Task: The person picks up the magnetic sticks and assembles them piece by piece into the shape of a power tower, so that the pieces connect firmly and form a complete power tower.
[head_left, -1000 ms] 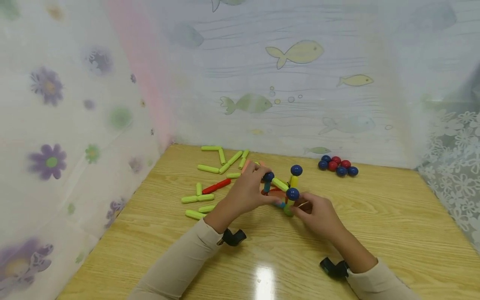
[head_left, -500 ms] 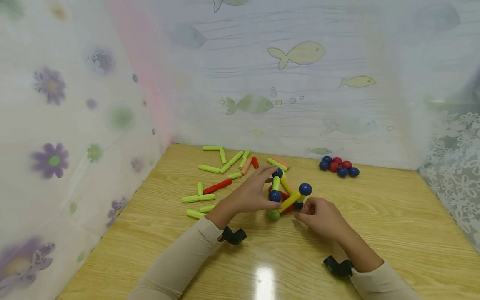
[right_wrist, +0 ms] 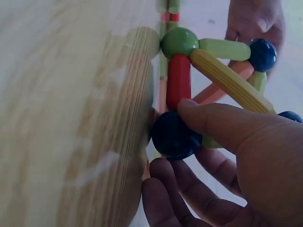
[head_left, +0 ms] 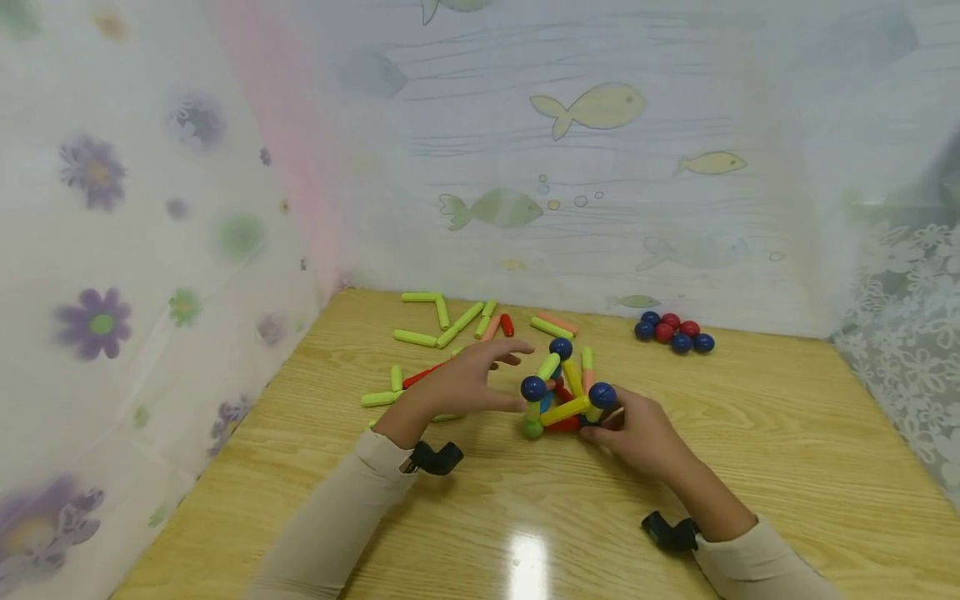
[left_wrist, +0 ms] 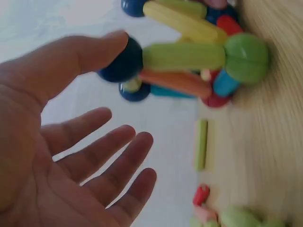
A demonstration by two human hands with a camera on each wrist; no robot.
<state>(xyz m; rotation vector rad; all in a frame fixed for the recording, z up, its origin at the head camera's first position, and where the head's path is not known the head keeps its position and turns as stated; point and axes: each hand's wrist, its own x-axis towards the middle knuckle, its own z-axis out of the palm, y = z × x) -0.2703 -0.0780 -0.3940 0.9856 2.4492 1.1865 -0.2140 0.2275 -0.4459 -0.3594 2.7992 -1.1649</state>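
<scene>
A ball-and-stick frame (head_left: 567, 414) of coloured rods and balls stands on the wooden table between both hands. It has three blue balls on top, with lime and yellow rods between them. My right hand (head_left: 643, 433) pinches a dark blue ball (right_wrist: 175, 136) at its lower right corner, thumb over the joint with a red rod (right_wrist: 179, 80). On the left side, my left hand (head_left: 468, 379) has its fingers spread apart. In the left wrist view its thumb tip lies at an upper blue ball (left_wrist: 122, 61), above a green ball (left_wrist: 247, 57) at table level.
Loose lime rods (head_left: 416, 337) lie at the left and back, among them red and salmon ones. Behind the frame is a lime and salmon rod pair (head_left: 587, 367). Blue and red balls (head_left: 681, 342) are grouped at the back right. A patterned curtain (head_left: 600, 208) borders the table.
The frame has turned clockwise as seen from above, its front corner swinging left. My left hand has drawn back leftward with its fingers spreading. My right hand remains at the frame's right side.
</scene>
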